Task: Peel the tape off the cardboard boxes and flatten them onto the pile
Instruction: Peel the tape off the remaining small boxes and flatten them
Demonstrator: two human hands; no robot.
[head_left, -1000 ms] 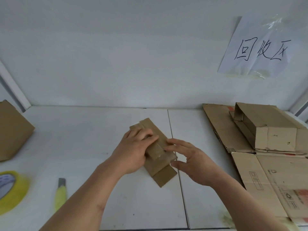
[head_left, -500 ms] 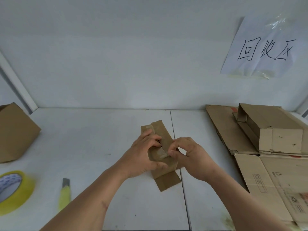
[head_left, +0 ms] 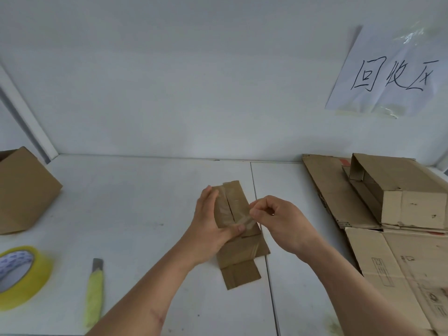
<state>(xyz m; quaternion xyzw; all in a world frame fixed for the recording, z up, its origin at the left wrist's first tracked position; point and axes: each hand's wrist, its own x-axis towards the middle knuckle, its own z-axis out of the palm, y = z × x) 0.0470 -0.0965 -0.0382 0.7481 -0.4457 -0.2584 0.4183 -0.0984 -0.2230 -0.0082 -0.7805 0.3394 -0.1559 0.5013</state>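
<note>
A small brown cardboard box (head_left: 238,260) lies on the white table in the middle, its taped seam facing up. My left hand (head_left: 208,224) holds it from the left, fingers along its side and the thumb pressing on its top. My right hand (head_left: 278,219) pinches the lifted end of a clear tape strip (head_left: 243,220) just right of the seam. The pile of flattened cardboard (head_left: 397,270) lies at the right, with a half-flattened box (head_left: 402,190) on top of it.
An unflattened brown box (head_left: 23,190) stands at the left edge. A roll of yellow tape (head_left: 20,275) and a yellow utility knife (head_left: 94,292) lie at the front left. A paper sign (head_left: 390,73) hangs on the back wall.
My right hand has taken hold of the tape end and pulled it up and to the right. My left hand has slid from the top of the box to its left side.
</note>
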